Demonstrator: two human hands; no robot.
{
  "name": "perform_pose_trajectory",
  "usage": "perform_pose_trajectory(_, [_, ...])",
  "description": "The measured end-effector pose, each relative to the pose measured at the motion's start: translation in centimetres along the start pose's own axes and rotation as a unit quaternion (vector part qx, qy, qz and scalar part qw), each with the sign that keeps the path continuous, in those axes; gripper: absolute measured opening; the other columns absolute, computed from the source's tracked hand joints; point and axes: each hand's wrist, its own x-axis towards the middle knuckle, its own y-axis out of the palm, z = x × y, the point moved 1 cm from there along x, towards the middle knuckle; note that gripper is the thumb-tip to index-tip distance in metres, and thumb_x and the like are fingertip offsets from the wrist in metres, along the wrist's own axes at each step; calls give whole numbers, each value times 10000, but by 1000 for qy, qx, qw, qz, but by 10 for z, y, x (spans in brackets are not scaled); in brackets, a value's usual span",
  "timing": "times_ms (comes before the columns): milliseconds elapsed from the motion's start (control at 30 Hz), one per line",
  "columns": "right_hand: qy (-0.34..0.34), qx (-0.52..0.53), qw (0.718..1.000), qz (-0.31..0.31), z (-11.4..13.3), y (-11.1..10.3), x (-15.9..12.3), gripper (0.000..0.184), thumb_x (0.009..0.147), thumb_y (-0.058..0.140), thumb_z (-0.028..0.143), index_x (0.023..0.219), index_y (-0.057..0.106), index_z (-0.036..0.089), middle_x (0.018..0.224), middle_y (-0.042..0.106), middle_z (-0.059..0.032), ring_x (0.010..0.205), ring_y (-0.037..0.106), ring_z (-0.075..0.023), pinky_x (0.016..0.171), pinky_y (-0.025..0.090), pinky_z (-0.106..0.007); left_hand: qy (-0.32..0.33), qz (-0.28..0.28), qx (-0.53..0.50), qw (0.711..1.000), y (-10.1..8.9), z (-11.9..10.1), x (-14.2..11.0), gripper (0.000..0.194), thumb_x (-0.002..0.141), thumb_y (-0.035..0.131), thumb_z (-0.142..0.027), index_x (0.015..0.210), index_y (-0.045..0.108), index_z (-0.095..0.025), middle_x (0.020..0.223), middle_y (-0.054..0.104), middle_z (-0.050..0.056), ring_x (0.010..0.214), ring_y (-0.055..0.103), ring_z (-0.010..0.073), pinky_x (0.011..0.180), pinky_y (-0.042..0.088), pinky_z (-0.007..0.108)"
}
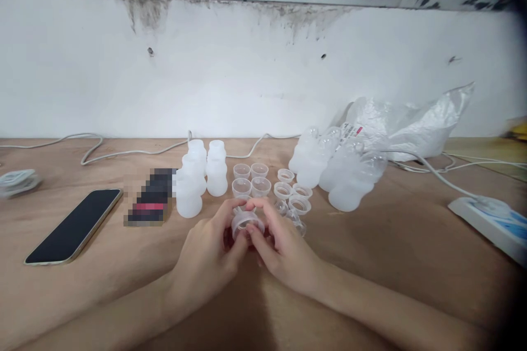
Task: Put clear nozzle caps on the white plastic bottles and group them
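- Because the clear round piece (252, 219) was small, the left hand (205, 247) and right hand (290, 252) probably shared it for an even grip, above the wooden tabletop (230, 312) and in front of the cups.
- Both hands' fingers were curled nearly closed around it, thumbs at the near side and forefingers at the far rim; the lower fingers' contact could not be told.
- Clear cups (241, 187) stood in short rows just beyond, perhaps grouped for easy reach, with clear rings (300, 205) beside them on the right.
- The hands partly hid the nearest clear parts.
- White bottles (189, 204) flanked the cups on the left; dome-topped bottles (345, 201) stood right, before a plastic bag (428, 129).
- A phone (76, 227) and a power strip (494, 226) lay well apart, outside the working space.
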Motion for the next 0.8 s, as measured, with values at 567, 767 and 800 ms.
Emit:
perform_pose_trajectory(567, [32, 456, 887, -66, 12, -19, 12, 256, 893, 306, 418, 1070, 421, 271, 832, 575, -40, 763, 598, -174, 435, 479, -224, 118, -341, 134, 923, -58, 15, 20, 671, 684, 613, -406, 1233, 285, -204, 1177, 400, 122, 1112, 400, 279, 838, 407, 404])
perform_pose_trajectory(767, [32, 484, 866, -116, 14, -30, 17, 103, 890, 377, 307, 985, 404, 275, 834, 585, -13, 831, 602, -166, 593, 483, -256, -35, -171, 339, 924, -74, 39, 32, 776, 649, 516, -624, 1173, 340, -80, 1036, 507, 168, 948, 519, 328, 685, 451, 399])
perform_pose_trajectory(800, [32, 485, 866, -120, 14, -30, 17, 126, 883, 398, 285, 1008, 389, 282, 832, 592, -10, 846, 603, -165, 627, 482, -265, -51, -156, 357, 920, -73, 41, 32, 748, 666, 486, -632, 1142, 366, -68, 1010, 520, 172, 914, 534, 324, 661, 451, 388])
